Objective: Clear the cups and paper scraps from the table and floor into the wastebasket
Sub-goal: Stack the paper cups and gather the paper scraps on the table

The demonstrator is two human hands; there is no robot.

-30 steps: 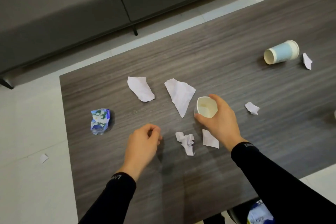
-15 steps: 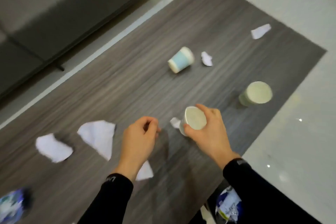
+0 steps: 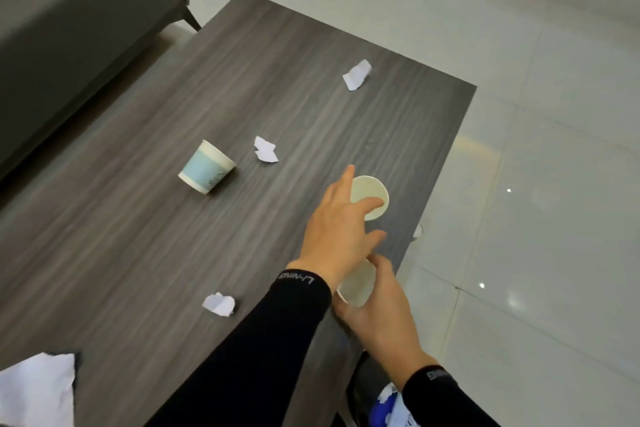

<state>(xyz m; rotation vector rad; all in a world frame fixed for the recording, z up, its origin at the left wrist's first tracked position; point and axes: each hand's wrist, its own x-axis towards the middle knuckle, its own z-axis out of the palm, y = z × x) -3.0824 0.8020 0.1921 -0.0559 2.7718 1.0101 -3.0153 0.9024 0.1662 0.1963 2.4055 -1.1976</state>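
My right hand [image 3: 379, 305] is shut on a white paper cup [image 3: 356, 284], held tilted above the table's near right edge. My left hand [image 3: 337, 229] reaches across it with fingers spread; the fingertips lie on the rim of an upright white cup [image 3: 372, 189] on the grey wooden table [image 3: 138, 236]. A light-blue cup [image 3: 206, 166] lies on its side mid-table. Paper scraps lie far right [image 3: 356, 74], beside the blue cup [image 3: 265, 149], near my left sleeve [image 3: 219, 303], and a large one sits at the bottom left [image 3: 38, 388]. The wastebasket [image 3: 355, 388] shows below the table edge.
A grey sofa [image 3: 69, 10] runs along the table's left side across a narrow strip of floor. Glossy white floor tiles [image 3: 536, 218] spread to the right. A small white object [image 3: 418, 230] lies on the floor beside the table's right edge. A blue-white wrapper [image 3: 384, 406] is in the wastebasket.
The view swung right along the table. My right hand carried its cup back toward the table's edge, and my left hand opened and stretched out to the upright cup.
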